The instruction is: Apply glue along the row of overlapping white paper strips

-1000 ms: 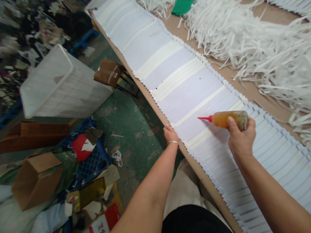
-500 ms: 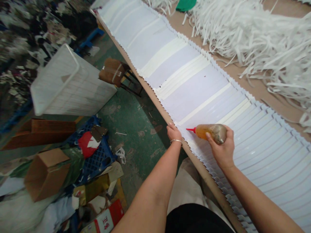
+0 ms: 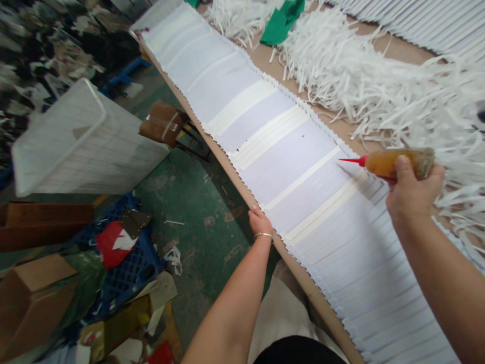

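A squeeze bottle (image 3: 397,163) of amber liquid, with a thin red nozzle, lies nearly level in my right hand (image 3: 413,189). Its tip points left, above the far part of the white strips (image 3: 291,169), which overlap in a long row along the table. I cannot tell whether the tip touches them. At the near table edge (image 3: 242,187), my left hand (image 3: 260,221) is closed on the rim beside the strips, a thin bracelet on its wrist. Part of its fingers is hidden.
Loose white strips (image 3: 341,76) are heaped along the far side, with a green cloth piece (image 3: 282,23) among them. Left of the table are a stool (image 3: 162,123), a white bin (image 3: 94,151), a blue pallet (image 3: 131,273) and a cardboard box (image 3: 34,303).
My right hand has carried the bottle from near the table's front edge across to the far side of the strips. The view has shifted; my left hand stays at the edge.
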